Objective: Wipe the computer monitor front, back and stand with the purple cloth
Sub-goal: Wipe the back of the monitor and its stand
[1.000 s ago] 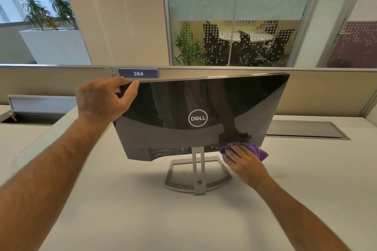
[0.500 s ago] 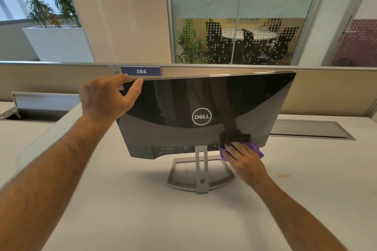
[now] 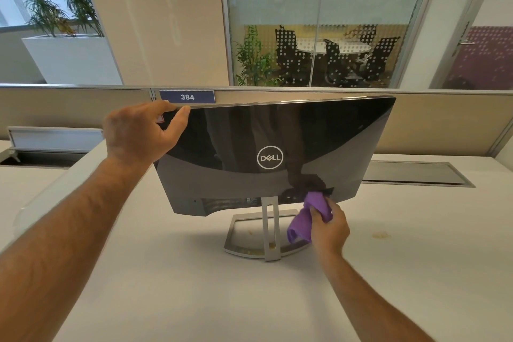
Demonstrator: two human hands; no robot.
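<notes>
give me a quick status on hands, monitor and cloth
Left hand grips monitor top corner. Right hand holds purple cloth at the back's lower edge, beside stand. Nothing in the way.

A single wide-angle camera, worn on the person's head, looked forward and down across a white desk. It faced the glossy back of a Dell monitor at close range, both forearms reaching in from the bottom corners. Beyond the beige partition, the view took in a glass-walled meeting room. Straight lines bowed toward the frame's edges.
</notes>
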